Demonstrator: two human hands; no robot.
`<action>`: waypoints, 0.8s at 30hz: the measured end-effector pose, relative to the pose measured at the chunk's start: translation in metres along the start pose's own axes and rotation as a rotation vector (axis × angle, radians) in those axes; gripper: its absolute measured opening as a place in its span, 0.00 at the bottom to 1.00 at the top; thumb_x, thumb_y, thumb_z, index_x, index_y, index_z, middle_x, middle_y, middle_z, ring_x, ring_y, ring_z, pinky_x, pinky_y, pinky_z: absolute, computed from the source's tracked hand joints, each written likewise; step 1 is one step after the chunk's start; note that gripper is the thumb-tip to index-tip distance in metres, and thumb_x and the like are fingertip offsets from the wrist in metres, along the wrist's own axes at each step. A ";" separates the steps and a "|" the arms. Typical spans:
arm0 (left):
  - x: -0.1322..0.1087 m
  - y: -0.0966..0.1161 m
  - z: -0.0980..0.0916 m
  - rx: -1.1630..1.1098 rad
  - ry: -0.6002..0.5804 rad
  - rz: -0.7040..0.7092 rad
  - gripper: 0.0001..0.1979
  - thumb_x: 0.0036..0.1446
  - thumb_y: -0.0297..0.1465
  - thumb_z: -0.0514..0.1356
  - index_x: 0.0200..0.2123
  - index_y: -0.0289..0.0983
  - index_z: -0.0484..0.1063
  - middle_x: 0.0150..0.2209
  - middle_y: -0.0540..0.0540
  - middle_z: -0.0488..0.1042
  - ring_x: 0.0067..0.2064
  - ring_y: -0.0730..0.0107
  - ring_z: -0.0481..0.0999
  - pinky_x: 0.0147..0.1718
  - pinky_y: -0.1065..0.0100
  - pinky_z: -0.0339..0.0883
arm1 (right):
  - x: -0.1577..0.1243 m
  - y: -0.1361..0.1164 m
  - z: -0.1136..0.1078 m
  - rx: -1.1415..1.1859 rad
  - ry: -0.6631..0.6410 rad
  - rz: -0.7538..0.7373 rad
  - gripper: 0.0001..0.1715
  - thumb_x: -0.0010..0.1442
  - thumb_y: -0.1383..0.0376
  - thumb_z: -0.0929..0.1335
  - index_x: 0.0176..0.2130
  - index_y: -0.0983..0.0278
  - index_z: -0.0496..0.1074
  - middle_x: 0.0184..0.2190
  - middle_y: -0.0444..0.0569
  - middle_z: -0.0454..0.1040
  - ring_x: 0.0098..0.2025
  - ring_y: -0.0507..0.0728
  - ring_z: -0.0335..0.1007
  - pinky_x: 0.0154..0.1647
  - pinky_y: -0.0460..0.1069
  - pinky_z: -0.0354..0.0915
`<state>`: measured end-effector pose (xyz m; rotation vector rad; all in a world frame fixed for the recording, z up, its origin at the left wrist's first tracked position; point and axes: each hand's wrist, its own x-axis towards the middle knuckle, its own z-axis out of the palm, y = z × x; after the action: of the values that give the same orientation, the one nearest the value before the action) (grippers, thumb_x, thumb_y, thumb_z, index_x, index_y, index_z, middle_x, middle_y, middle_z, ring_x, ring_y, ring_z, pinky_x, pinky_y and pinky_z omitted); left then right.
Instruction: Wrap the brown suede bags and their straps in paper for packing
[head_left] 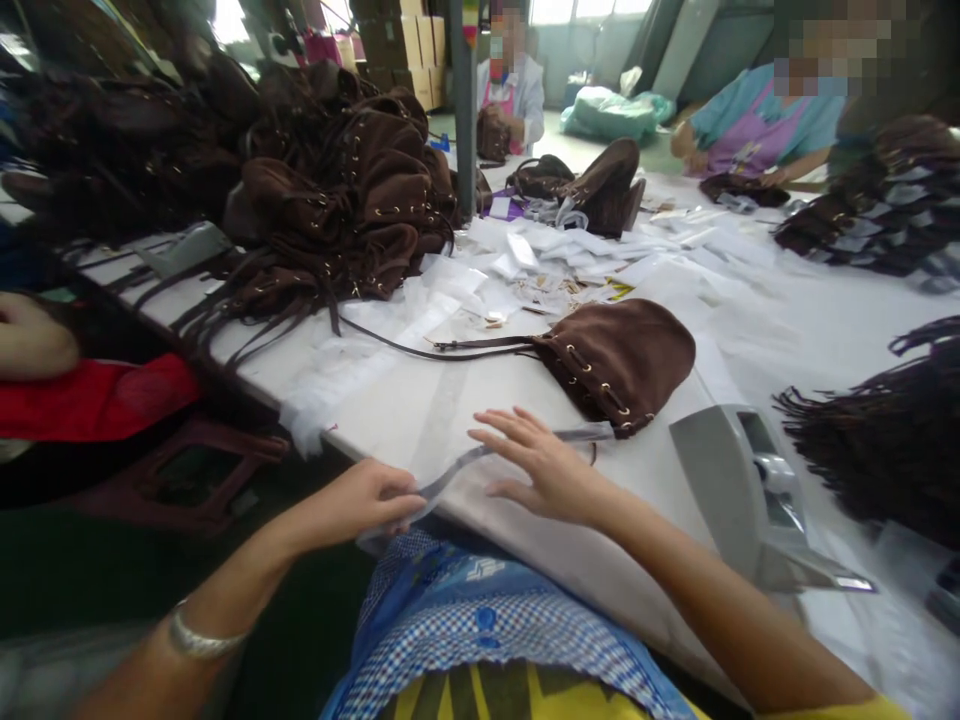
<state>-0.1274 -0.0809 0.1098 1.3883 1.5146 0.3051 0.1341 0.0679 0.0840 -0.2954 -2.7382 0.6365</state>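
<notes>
Your left hand [367,500] is at the near edge of the table [420,405], with its fingers pinched together on the near-left end of a clear strip [456,471]. Your right hand [545,470] is open and palm down, fingers spread and pointing left. It lies over the middle of the strip, but you cannot tell whether it presses on it.

The strip lies low over the table between your hands. Its long axis runs from near left, at the pinch, to far right, passing under your right hand. Its far end points at the bag [626,360] and stops just beside the bag's near edge.

The bag lies on its side just beyond your right hand, and its strap [450,347] trails left. A grey dispenser [739,480] sits to the right, and a pile [337,190] of brown bags is at far left.
</notes>
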 end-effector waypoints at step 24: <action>0.043 0.023 -0.018 -0.023 0.026 0.245 0.17 0.59 0.42 0.59 0.29 0.35 0.76 0.27 0.47 0.79 0.29 0.67 0.77 0.32 0.71 0.66 | 0.048 -0.010 0.006 -0.104 -0.086 -0.114 0.22 0.68 0.55 0.64 0.58 0.61 0.67 0.50 0.55 0.76 0.55 0.60 0.70 0.67 0.64 0.49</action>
<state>-0.1199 -0.0297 0.1140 1.5586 1.3581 0.4926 0.0863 0.0693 0.0962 -0.1368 -2.8511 0.4879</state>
